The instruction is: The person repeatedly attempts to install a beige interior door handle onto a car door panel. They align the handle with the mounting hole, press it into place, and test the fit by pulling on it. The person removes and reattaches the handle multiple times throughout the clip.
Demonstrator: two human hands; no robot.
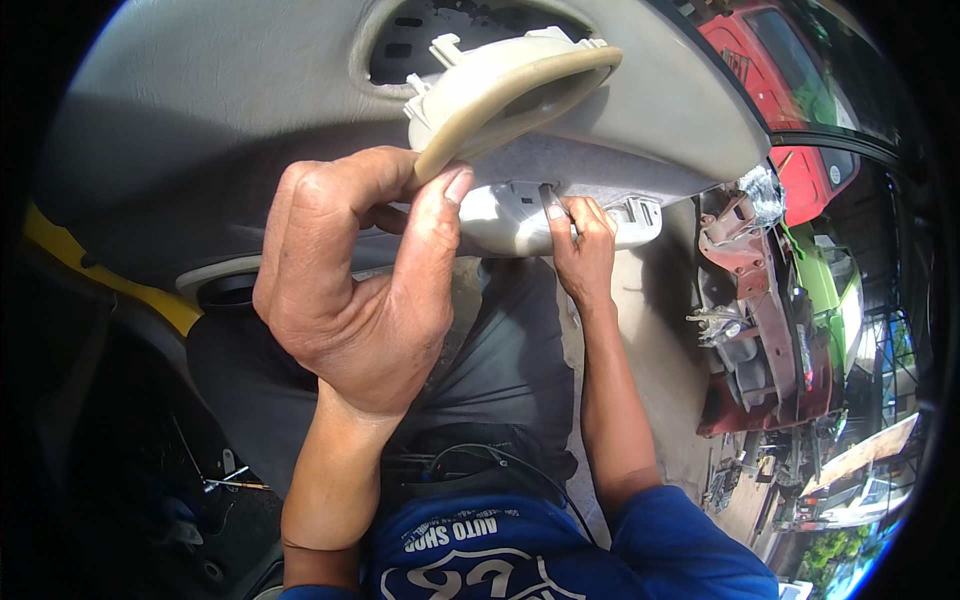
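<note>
My left hand (350,280) is raised close in front of me, thumb and bent forefinger pinching the lower left end of a beige oval plastic bezel (470,115). Clips stick out along the bezel's back edge. Behind it is the grey door panel (230,80), with a dark oval opening (400,48) partly covered by the bezel. Lower on the door, my right hand (585,242) is closed round a short dark, flat piece (553,203) whose kind I cannot make out. Its far end meets the light grey armrest (500,222), beside a small slot.
A switch cutout (642,212) sits at the armrest's right end. Yellow door-frame metal (110,275) runs along the left. Tools (235,480) lie on the dark car floor at lower left. Beyond the door stand stripped car parts (745,300) and a red vehicle (780,80).
</note>
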